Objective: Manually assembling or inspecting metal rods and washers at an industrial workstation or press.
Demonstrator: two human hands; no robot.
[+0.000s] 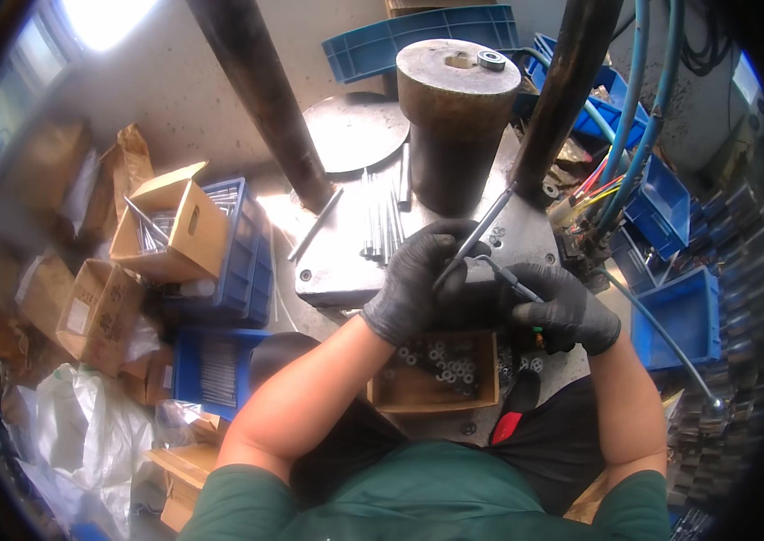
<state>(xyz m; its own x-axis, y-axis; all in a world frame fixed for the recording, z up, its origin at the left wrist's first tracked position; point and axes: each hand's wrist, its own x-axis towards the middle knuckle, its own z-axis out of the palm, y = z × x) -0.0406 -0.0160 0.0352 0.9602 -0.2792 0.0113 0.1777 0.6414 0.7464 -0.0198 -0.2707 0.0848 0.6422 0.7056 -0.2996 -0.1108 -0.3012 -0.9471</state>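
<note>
My left hand (pixel 409 284), in a black glove, is closed around a slim metal rod (pixel 488 219) that slants up to the right. My right hand (pixel 571 308), gloved in black too, grips a thin grey tool with a bent tip (pixel 517 285); its exact kind is unclear. The bent tip comes close to the rod's lower part, and I cannot tell whether they touch. Both hands are above the front edge of a metal machine plate (pixel 332 279). Several loose rods (pixel 382 216) lie on the plate beyond my left hand.
A thick steel cylinder (pixel 454 117) with a bearing ring (pixel 491 60) on top stands behind, between two dark posts. Below my hands is a box (pixel 382 397) of small rings. Cartons (pixel 197 225) and blue bins (pixel 260 270) crowd the left; blue trays (pixel 680 316) and hoses (pixel 662 108) the right.
</note>
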